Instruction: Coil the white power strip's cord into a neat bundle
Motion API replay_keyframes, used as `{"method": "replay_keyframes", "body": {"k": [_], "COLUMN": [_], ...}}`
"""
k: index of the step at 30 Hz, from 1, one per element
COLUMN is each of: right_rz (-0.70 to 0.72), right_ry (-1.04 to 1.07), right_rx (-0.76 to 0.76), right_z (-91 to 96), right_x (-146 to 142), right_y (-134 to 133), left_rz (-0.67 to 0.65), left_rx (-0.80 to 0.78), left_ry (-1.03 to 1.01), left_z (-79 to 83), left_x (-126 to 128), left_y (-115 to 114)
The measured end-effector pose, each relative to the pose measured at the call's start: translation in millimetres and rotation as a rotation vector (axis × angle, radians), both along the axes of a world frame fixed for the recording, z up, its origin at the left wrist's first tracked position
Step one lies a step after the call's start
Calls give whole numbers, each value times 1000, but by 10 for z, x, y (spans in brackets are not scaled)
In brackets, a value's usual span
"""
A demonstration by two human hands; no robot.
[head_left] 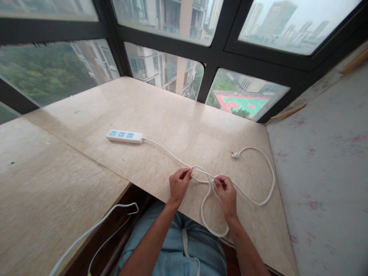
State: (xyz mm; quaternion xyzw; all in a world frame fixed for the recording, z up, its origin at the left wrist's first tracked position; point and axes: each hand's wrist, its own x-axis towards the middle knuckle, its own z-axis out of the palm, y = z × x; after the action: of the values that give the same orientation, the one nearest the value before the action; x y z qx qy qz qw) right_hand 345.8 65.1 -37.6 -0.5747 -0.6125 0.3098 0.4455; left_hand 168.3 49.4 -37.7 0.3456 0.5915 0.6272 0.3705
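A white power strip (124,136) with blue socket faces lies on the stone sill, left of both hands. From its right end a white power cord (165,150) runs to a loose tangle of loops between my hands. My left hand (179,184) pinches the cord at the left side of the tangle. On the right side, my right hand (226,191) is closed on the cord between thumb and fingers. One loop hangs toward me near the sill's front edge. Past my right hand the cord curves round to its plug (235,155), which rests on the sill.
Dark-framed windows (214,57) border the far side of the beige sill (94,103). A flowered wall (319,184) stands at the right. Another white cable (94,227) crosses the left counter's edge over a dark gap. My lap is against the front edge.
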Motion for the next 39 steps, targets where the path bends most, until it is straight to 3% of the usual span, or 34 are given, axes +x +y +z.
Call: {"method": "replay_keyframes", "body": {"k": [7, 11, 15, 18, 20, 26, 29, 32, 37, 39], "right_rz": [261, 345, 355, 302, 221, -229, -305, -251, 92, 255], "right_ry": [-456, -727, -762, -613, -406, 478, 628, 428, -176, -398], "right_rx": [396, 472, 536, 562, 502, 70, -69, -44, 363, 432], "right_z": [492, 529, 492, 484, 456, 62, -102, -2, 608, 815], "right_x": [-167, -432, -491, -358, -218, 220, 349, 406, 268, 78], "right_y": [45, 201, 310, 291, 242, 61, -34, -134, -232, -208], "left_rz": [-9, -14, -8, 32, 69, 91, 86, 77, 61, 54], "left_rx": [8, 18, 16, 4, -1, -18, -25, -26, -5, -1], "left_ry": [42, 60, 48, 35, 8, -36, -28, -30, 10, 41], "left_z": [5, -3, -13, -5, 8, 6, -10, -7, 15, 14], "left_x": [-7, -15, -18, -19, -18, -4, -1, -2, -5, -9], "left_y": [9, 3, 5, 17, 24, 33, 34, 31, 21, 18]}}
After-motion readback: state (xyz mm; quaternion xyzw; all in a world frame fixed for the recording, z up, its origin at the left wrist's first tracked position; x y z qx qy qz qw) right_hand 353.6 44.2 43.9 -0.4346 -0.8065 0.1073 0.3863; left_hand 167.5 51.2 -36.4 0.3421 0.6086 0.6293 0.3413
